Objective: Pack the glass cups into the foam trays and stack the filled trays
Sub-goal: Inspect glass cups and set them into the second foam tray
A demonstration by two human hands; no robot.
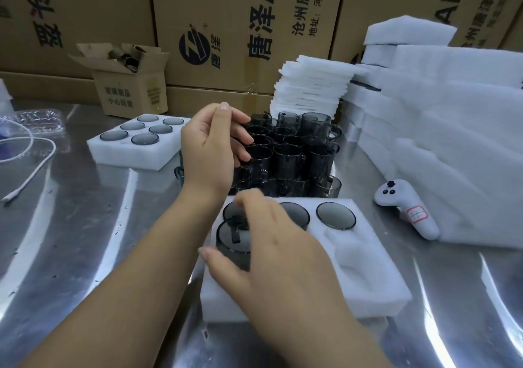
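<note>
A white foam tray (368, 282) lies near me on the steel table, with dark glass cups (335, 215) seated upside down in its back row. My right hand (277, 254) grips another dark glass cup (232, 243) by its side at the tray's front-left pocket; how deep it sits is hidden. My left hand (209, 152) hovers with relaxed fingers over the left edge of a cluster of loose dark cups (288, 155) behind the tray, holding nothing. A second foam tray (113, 152), full of several cups, sits at the back left.
Stacks of foam sheets (311, 90) and foam trays (452, 129) fill the right side. A white controller (407, 212) lies right of the near tray. A small open carton (127, 84), a white cable (34, 155) and large cartons (226, 27) stand behind.
</note>
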